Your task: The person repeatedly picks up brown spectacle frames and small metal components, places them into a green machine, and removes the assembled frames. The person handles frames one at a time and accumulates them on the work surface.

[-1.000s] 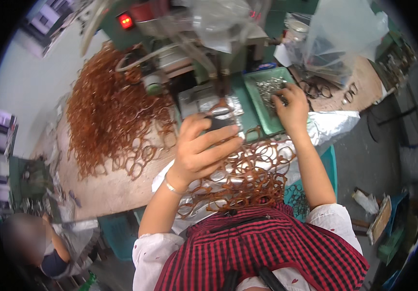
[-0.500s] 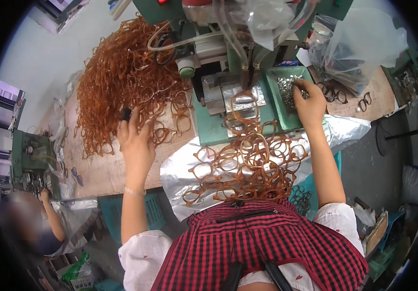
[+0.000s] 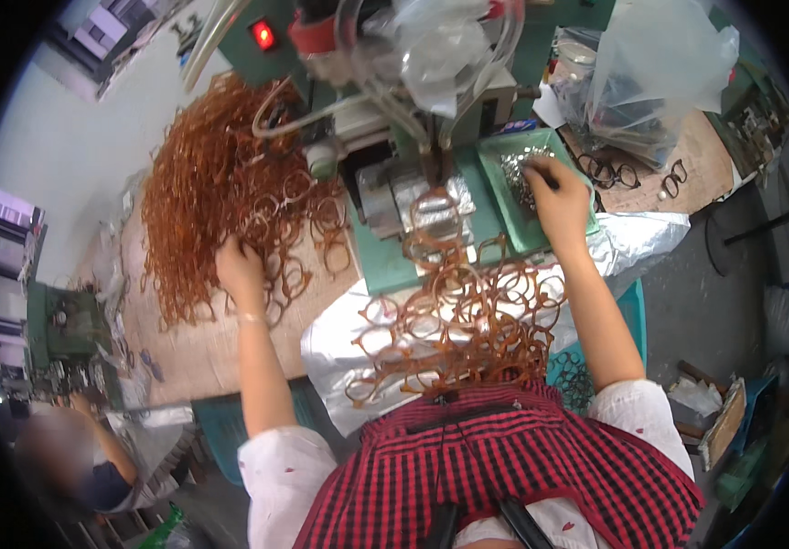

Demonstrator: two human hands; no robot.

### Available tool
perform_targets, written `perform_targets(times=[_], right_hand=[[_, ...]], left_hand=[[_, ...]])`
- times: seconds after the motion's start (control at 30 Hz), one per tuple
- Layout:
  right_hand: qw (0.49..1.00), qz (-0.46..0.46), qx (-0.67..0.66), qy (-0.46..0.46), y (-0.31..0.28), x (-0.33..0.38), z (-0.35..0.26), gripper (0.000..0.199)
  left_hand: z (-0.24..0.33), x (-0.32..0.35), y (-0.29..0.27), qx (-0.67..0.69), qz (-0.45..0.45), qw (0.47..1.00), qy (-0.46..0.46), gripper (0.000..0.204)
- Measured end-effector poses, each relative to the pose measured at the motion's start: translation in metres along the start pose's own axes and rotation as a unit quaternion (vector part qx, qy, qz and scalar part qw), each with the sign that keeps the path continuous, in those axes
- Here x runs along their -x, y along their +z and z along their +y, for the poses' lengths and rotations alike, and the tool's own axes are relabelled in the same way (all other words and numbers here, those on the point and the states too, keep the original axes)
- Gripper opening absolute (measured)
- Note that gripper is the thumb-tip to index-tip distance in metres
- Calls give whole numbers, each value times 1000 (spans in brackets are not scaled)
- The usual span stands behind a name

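My left hand (image 3: 241, 267) is at the near side of a tall heap of amber eyeglass frames (image 3: 202, 183), its fingers closed on a frame there. My right hand (image 3: 559, 203) reaches into a green tray (image 3: 524, 240) of small shiny metal parts (image 3: 515, 174). Its fingertips are pinched together among the parts; whatever they hold is hidden. Between my hands, one amber eyeglass frame (image 3: 435, 212) lies at the metal fixture of a green bench machine (image 3: 383, 265). More amber frames (image 3: 467, 320) are piled on silver foil in front of it, reaching to my checked apron.
A red lit switch (image 3: 263, 35) is on the machine, with clear hoses around its head. Plastic bags (image 3: 655, 82) and dark eyeglass frames (image 3: 609, 171) are at the right. Below the foil stands a teal bin (image 3: 630, 316). Another person (image 3: 106, 457) works at the far left.
My left hand's fingers, spread before, have closed at the heap. My right hand stays over the metal parts, its fingertips pinched. The whole view has shifted and tilted a little.
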State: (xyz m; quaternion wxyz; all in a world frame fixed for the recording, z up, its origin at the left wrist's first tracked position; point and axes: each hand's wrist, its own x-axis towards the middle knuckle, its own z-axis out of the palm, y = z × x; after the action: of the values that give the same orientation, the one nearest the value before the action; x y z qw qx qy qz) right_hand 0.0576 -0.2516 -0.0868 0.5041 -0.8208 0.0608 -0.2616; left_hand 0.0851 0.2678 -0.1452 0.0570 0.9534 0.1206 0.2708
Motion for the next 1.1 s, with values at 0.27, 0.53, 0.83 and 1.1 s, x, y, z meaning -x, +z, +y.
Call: perform_targets(times=[0.27,0.53,0.83,1.1], right_hand=[[998,32,-19,44,-55,42,-5,12],[979,-92,-146,-104,33,1,-96,26],[975,-58,-210,-33,46,20,-102,50],[939,-129,-304,96,35,29,-129,60]], left_hand=[[82,33,-63,385,11,921,-54,14],[157,48,-77,528,-106,829,-153,30],[199,49,-136,752,-110,638,-123,36],[265,-16,-215,651,-12,753,88,29]])
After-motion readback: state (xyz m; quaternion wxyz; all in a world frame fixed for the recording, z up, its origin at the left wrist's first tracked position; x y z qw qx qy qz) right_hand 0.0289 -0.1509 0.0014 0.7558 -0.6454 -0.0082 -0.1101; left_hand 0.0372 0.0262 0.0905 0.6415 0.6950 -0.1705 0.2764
